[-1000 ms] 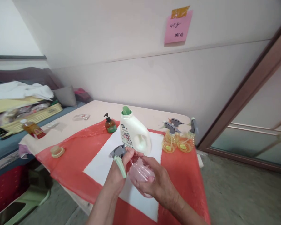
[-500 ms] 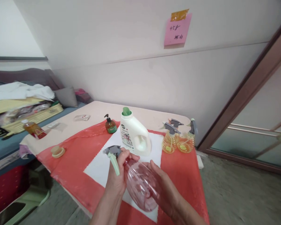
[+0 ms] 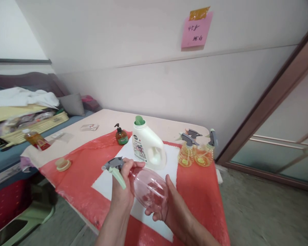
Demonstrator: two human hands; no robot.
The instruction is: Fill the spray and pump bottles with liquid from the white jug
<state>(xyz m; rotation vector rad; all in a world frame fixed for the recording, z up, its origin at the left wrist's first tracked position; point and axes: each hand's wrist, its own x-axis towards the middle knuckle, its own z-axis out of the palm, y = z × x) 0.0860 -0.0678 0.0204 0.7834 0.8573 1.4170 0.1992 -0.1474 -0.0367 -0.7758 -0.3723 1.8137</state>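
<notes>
A clear pinkish spray bottle [image 3: 150, 187] lies tilted between my hands, its grey trigger head [image 3: 115, 164] with a pale green lever pointing left. My left hand [image 3: 125, 184] is wrapped round its neck end, just below the trigger head. Around the base, my right hand [image 3: 169, 205] cups the bottle, fingers curled underneath and thumb up along the side. Behind the bottle, a white detergent jug [image 3: 149, 145] stands on a white sheet [image 3: 106, 184], with a green piece at its mouth.
On the right stand two bottles of yellow liquid [image 3: 186, 159] with grey spray heads. A brown pump bottle [image 3: 121, 136] is left of the jug. A cap [image 3: 63, 164] lies on the red cover [image 3: 82, 177]. An amber bottle [image 3: 37, 140] lies at the table's left edge.
The spray bottle has moved left and its base has swung up, so it lies more level. My right hand's fingers now show beneath its base.
</notes>
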